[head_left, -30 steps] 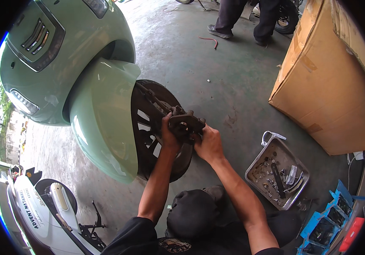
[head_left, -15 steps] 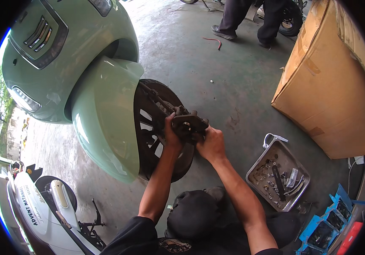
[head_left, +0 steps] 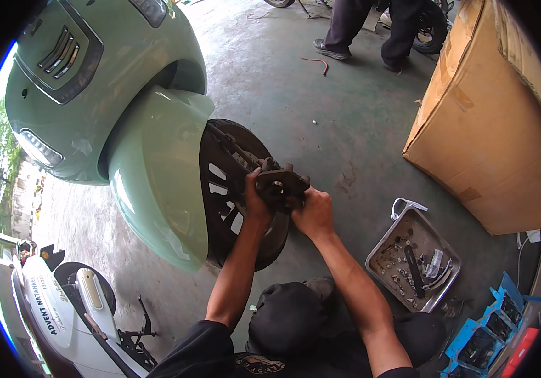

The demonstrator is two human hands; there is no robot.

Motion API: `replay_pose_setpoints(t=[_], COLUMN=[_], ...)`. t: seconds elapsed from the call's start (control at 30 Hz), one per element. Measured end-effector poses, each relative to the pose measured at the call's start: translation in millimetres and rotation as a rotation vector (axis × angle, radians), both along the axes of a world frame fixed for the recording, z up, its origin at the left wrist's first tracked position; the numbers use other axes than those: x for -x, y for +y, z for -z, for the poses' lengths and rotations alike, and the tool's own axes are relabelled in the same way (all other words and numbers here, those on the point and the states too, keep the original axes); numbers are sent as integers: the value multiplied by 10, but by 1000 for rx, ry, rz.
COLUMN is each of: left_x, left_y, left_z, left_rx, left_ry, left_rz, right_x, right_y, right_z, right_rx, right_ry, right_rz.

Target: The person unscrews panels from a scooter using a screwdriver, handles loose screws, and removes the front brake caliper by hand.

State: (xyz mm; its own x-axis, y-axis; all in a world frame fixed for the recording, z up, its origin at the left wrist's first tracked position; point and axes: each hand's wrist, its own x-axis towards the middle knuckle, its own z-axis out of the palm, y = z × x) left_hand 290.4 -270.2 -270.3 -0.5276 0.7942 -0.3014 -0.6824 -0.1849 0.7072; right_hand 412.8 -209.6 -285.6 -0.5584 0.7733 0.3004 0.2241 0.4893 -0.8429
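Observation:
A dark, grimy brake caliper [head_left: 286, 181] is held between my two hands, beside the spoked front wheel [head_left: 221, 183] of a pale green scooter [head_left: 157, 164]. My left hand [head_left: 256, 200] is closed round its left side, close to the wheel. My right hand [head_left: 314, 211] grips its right end, the fingers curled under and partly hidden. Behind the caliper runs a dark fork arm [head_left: 236, 148] toward the wheel's hub.
To the right lies a metal tray [head_left: 380, 277] of small fasteners and a dark bar. Beyond stands a large cardboard box [head_left: 484, 138]. A blue toolbox [head_left: 481, 334] is at the lower right, a white motorbike [head_left: 50, 309] at the lower left. Another person's legs [head_left: 349, 28] are at the far side.

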Motion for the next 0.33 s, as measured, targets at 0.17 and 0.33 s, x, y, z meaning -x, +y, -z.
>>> replay_pose_setpoints(t=[0.17,0.33], left_x=[1,12], left_y=[-4,-6], left_z=[24,40], left_rx=[-28,-30], left_ry=[48,58], left_rz=[-5,7], right_x=[0,13], right_y=[-6,-16], right_z=[-7,-1], right_rx=[-10,15], right_ry=[-31,-5], right_rz=[7,31])
